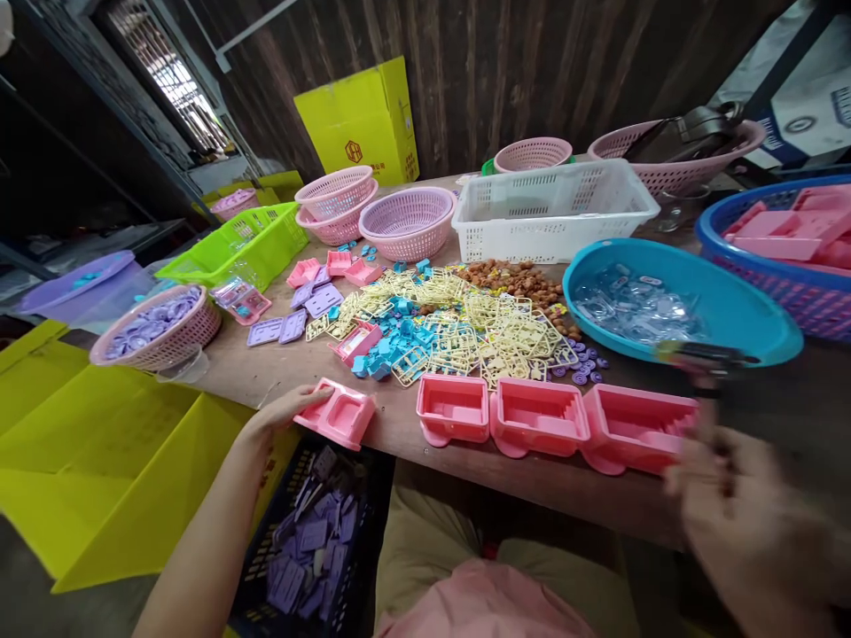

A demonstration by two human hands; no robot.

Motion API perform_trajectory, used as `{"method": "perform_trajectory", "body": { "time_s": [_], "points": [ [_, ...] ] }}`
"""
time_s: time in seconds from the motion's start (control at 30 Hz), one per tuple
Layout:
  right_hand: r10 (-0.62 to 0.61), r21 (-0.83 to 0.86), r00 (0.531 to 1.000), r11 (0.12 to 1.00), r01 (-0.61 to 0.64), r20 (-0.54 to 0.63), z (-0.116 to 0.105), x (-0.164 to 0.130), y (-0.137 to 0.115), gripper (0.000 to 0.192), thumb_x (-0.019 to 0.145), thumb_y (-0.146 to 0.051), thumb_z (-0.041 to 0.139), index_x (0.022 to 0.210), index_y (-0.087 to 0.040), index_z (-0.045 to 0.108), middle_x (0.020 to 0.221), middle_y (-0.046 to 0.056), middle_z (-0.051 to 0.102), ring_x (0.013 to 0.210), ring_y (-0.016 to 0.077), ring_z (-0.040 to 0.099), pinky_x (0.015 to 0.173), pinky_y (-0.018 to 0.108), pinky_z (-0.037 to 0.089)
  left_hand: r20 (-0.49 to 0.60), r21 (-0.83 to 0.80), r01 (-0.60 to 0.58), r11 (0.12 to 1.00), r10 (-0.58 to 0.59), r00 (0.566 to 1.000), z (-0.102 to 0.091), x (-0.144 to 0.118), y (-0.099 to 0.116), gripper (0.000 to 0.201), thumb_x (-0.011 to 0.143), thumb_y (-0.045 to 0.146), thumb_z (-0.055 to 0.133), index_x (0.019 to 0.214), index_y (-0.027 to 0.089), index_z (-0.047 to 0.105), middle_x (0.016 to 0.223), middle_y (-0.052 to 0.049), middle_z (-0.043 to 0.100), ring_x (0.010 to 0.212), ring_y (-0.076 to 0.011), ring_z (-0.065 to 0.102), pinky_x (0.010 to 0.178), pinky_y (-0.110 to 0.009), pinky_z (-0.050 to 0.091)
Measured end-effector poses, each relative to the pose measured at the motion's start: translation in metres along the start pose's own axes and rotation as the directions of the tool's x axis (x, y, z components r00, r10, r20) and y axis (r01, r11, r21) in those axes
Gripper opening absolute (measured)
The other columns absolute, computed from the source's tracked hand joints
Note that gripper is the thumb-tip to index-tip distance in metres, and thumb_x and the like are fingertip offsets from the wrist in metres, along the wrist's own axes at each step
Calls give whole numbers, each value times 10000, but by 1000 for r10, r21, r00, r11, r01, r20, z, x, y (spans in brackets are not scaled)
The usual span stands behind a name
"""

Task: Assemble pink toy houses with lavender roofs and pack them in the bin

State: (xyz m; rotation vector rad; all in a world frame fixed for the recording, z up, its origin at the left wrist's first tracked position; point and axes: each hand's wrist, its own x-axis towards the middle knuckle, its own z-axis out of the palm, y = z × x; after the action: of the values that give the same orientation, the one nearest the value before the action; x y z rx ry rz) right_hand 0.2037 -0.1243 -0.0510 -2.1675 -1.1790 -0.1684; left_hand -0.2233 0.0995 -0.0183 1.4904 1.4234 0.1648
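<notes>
Head view: left hand is pinching pink boxy plastic part.
Right hand is gripping blurred dark-headed tool near three pink open-topped plastic boxes.

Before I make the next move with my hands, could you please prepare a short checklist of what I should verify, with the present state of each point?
1. Left hand has hold of the recessed pink plastic part: ok, fingers on its left end.
2. Right hand holds the dark-headed hand tool: ok, though blurred.
3. Tool clear of the oval turquoise plastic basin: cannot tell; its head overlaps the near rim in this view.
4. Three rectangular pink plastic boxes have openings up: ok.
5. Right end of their row fully visible: not ok; the right hand partly covers it.
6. Gap between part and nearest box: ok; bare brown table shows.
</notes>
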Motion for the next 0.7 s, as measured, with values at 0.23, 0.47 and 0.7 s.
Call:
{"method": "perform_trajectory", "body": {
  "time_s": [0.23,0.47,0.7],
  "points": [
    [-568,655,698,732,187,435,60,-50,-149,385,896,-200,312,1213,-163,526,1086,89,667,931,203,655,773,310,536,-73,228,21,973,-4,997,-6,7,17,476,605,617,598,700,151,603,667,-10,596,635,-168,507,552,-238,375],
    [-693,653,574,683,329,436,82,-53,-200,587,863,-71,299,1435,-191,251,1039,95,665,882,196,644,809,340,527,-54,288,-26,957,43,998,6,7,9,431,737,564,443,808,158,569,800,-36,607,703,-177,521,644,-278,437],
    [-639,465,503,769,438,583,93,-49,-208,635,820,-29,349,1422,-218,284,866,74,695,734,183,654,682,280,529,-124,307,-12,951,53,991,2,15,-1,522,764,531,447,1072,122,548,1017,-124,611,954,-273,563,856,-383,434]
  ]
}}
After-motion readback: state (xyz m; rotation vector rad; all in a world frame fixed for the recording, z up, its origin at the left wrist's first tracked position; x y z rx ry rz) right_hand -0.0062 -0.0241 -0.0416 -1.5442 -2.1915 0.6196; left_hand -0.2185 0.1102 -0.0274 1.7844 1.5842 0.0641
